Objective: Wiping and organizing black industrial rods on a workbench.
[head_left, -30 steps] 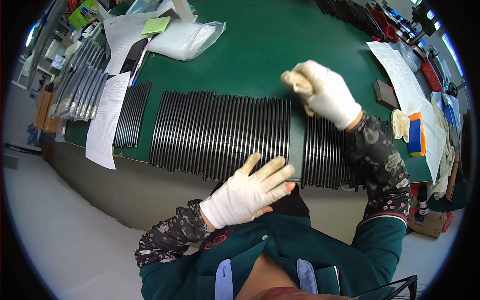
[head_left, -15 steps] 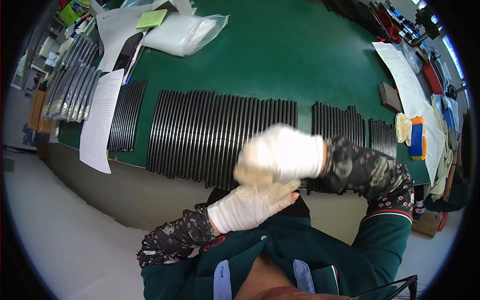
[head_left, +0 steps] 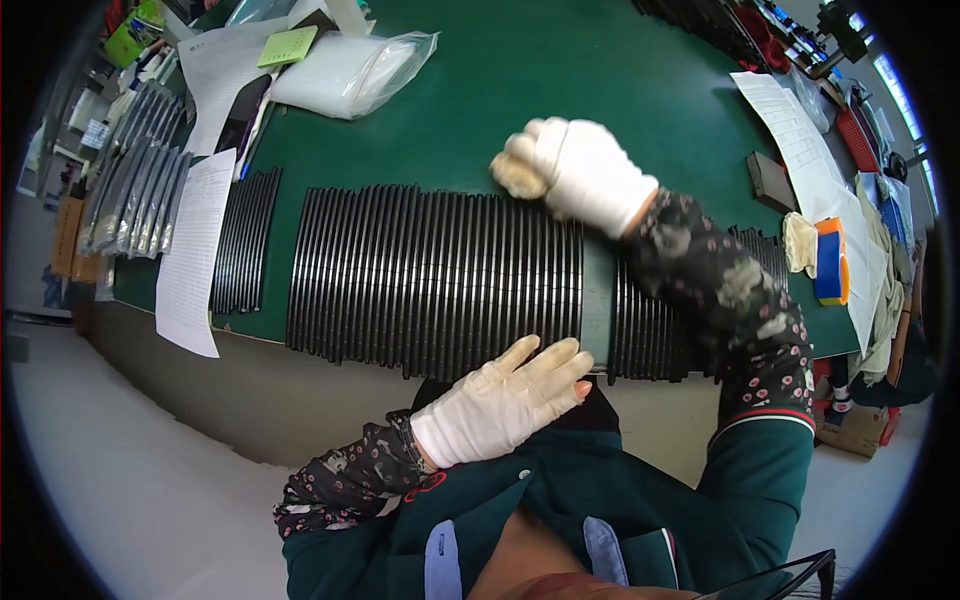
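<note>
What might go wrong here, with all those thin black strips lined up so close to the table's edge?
The left hand rests on the near ends of the black strips, which reach the table edge; a nudge might push some off. The right hand, holding a small cloth at the row's far end, may knock neighbours out of line. The paper sheet overhanging the edge might slide off.

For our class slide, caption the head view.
Gloved left hand steadies black strips on the green table; right hand presses a cloth at their far edge.
</note>
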The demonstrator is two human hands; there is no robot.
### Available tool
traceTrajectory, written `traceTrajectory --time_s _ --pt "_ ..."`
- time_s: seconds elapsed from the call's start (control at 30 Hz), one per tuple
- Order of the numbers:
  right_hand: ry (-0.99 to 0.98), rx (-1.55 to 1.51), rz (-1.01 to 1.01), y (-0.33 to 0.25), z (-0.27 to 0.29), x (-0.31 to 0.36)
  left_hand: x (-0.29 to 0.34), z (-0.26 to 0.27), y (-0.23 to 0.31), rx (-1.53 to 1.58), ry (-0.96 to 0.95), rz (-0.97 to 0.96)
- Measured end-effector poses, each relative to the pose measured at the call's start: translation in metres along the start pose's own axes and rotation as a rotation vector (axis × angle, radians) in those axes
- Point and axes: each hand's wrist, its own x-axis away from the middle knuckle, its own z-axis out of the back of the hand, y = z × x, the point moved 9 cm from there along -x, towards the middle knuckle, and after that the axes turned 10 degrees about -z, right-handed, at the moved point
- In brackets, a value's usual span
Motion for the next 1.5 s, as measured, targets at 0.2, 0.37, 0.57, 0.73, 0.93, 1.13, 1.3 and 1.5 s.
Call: traceTrajectory --time_s 0.2,0.37,0.57,0.73,0.93,1.13,1.3,1.5 --pt "-0.244 -0.333 0.098 -0.06 -0.004 0.021 0.009 -0.008 -0.006 0.104 -0.005 0.088" --pt "-0.086 0.03 -0.091 0.017 0.016 0.009 -0.019 0.001 0.015 -0.037 -0.04 -0.009" --pt "-0.109 -0.288 0.282 -0.068 0.02 0.052 -0.018 -0.002 0.016 -0.033 -0.102 0.007" --pt "0.001 -0.087 -0.016 0.003 0.022 0.025 -0.02 -0.003 0.011 -0.046 -0.015 0.017" --pt "-0.026 -0.203 0.201 -0.028 0.032 0.045 -0.027 0.0 0.017 -0.106 -0.071 0.007" --pt "0.041 -0.032 -0.336 0.047 0.077 0.042 -0.038 0.0 0.036 -0.077 -0.098 0.002" --pt "0.262 -0.011 -0.391 0.051 0.134 0.073 -0.096 0.001 0.056 0.079 -0.14 -0.01" --pt "0.154 -0.003 -0.53 0.064 0.134 0.11 -0.114 -0.059 0.056 0.093 -0.274 -0.062"
